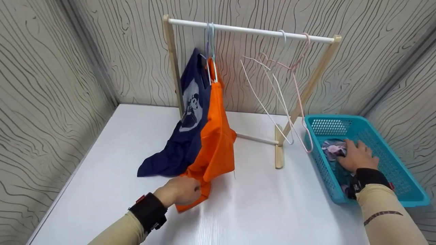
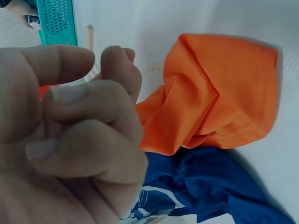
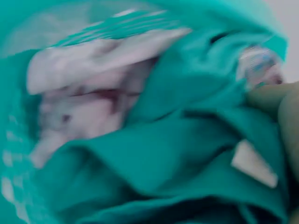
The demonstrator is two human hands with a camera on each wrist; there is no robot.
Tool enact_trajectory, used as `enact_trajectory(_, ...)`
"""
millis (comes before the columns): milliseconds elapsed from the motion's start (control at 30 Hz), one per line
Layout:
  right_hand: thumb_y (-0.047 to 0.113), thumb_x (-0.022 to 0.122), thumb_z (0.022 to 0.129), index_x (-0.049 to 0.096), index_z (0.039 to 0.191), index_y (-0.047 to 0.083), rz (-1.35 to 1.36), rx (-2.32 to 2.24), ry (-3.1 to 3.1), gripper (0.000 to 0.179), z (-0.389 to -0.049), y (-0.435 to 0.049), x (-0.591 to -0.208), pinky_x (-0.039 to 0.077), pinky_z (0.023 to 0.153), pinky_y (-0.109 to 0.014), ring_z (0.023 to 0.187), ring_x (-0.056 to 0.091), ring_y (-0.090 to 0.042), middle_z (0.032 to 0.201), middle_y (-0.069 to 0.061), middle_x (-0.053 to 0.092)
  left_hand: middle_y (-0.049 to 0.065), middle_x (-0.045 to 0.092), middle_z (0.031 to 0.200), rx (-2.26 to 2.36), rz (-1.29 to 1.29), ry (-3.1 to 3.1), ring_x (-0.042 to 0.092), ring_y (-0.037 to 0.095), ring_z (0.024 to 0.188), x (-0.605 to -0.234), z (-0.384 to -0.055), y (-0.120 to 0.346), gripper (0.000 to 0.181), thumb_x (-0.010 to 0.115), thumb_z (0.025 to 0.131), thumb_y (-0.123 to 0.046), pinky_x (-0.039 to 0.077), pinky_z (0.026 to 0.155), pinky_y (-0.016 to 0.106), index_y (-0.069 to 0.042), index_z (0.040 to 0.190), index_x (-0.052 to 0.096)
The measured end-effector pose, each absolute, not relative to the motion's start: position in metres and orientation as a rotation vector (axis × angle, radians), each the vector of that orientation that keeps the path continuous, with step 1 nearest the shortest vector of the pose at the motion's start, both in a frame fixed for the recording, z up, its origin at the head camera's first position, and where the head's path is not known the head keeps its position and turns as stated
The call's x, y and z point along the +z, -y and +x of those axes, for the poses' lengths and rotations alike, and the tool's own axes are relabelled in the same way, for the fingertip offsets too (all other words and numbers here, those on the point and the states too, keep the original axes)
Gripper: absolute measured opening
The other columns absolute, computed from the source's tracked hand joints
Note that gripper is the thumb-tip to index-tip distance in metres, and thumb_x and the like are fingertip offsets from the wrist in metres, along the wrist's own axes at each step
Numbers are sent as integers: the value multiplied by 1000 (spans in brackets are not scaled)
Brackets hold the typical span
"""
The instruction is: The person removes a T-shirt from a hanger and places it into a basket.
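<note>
In the head view my left hand (image 1: 182,191) is in front of the lower end of an orange garment (image 1: 218,146). Its fingers curl loosely with nothing between them in the left wrist view. Beside the orange garment hangs a navy one (image 1: 190,132) with a cartoon mouse print; both are on hangers. My right hand (image 1: 361,156) reaches into a teal basket (image 1: 396,163), fingers spread, thumb at a greyish patterned garment (image 1: 330,148). The blurred right wrist view shows a green garment (image 3: 154,149) with a white tag and a pale pink garment (image 3: 79,114) in there.
A wooden rack with a white rail (image 1: 248,30) stands at the back of the white table (image 1: 112,146). A white hanger (image 1: 260,98) and a pink hanger (image 1: 298,92) hang bare on its right. Patterned walls close in the sides and back.
</note>
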State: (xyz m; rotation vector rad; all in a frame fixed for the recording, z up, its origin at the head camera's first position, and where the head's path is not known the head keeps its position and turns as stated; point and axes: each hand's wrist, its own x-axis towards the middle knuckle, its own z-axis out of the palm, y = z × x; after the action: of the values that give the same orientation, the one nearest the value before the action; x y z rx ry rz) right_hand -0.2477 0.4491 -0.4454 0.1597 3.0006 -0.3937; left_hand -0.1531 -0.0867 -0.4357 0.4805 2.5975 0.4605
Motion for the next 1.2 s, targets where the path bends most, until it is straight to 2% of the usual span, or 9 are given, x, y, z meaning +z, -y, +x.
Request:
enact_trajectory(100,31,56,92,27,147,-2,44,-330,-3020,70,-248,-433,-432,4,100,-81,131,14,-64,146,-42,18,-3,48,67,461,475,-2599,48,17,64,-430,-155,86,20,51,91,-19,39,63,33,-15,72,57)
enact_trajectory(200,32,55,94,35,144,0,-71,-306,-2968,63,-250,-411,-423,2,102,-79,132,23,-60,143,-39,33,-2,46,66,487,454,-2613,47,17,62,-420,-158,87,21,51,93,-21,37,61,33,-15,75,58)
enact_trajectory(300,29,56,94,43,141,1,-151,-291,-2937,56,-248,-388,-418,8,104,-77,129,34,-56,136,-35,46,-2,48,68,502,438,-2647,49,17,64,-403,-163,89,18,52,94,-22,37,61,33,-15,80,59)
enact_trajectory(467,27,61,91,50,135,3,-274,-228,-2992,52,-233,-356,-418,31,96,-73,113,50,-50,127,-32,55,-1,49,70,509,444,-2707,49,17,63,-369,-172,91,17,51,96,-23,37,59,30,-13,85,61)
enact_trajectory(633,25,62,92,52,134,5,-322,-250,-2995,48,-218,-326,-433,25,103,-72,122,46,-49,133,-28,54,2,60,79,493,508,-2851,58,20,73,-330,-182,91,21,50,98,-26,49,67,37,-13,94,66)
enact_trajectory(733,23,64,90,56,129,5,-393,-244,-3004,43,-213,-310,-448,30,103,-69,121,51,-47,128,-26,58,3,61,82,482,507,-2917,60,22,78,-307,-189,86,28,45,100,-30,49,73,39,-12,96,66)
enact_trajectory(833,22,66,88,62,121,7,-489,-220,-3001,36,-208,-296,-462,40,96,-64,111,59,-43,119,-21,65,3,55,77,514,430,-2957,58,23,76,-287,-195,75,37,36,103,-37,45,68,36,-13,92,62)
enact_trajectory(967,21,66,87,65,114,8,-544,-233,-2957,30,-202,-282,-478,44,91,-62,106,62,-40,112,-18,67,3,54,78,496,289,-2993,59,25,77,-271,-203,58,51,30,102,-53,43,64,34,-13,92,60)
enact_trajectory(1200,18,65,87,65,112,7,-499,-281,-2900,27,-196,-269,-493,41,94,-63,112,60,-41,119,-19,66,4,54,76,359,132,-2961,59,20,73,-267,-220,34,65,37,93,-70,40,59,29,-10,94,61)
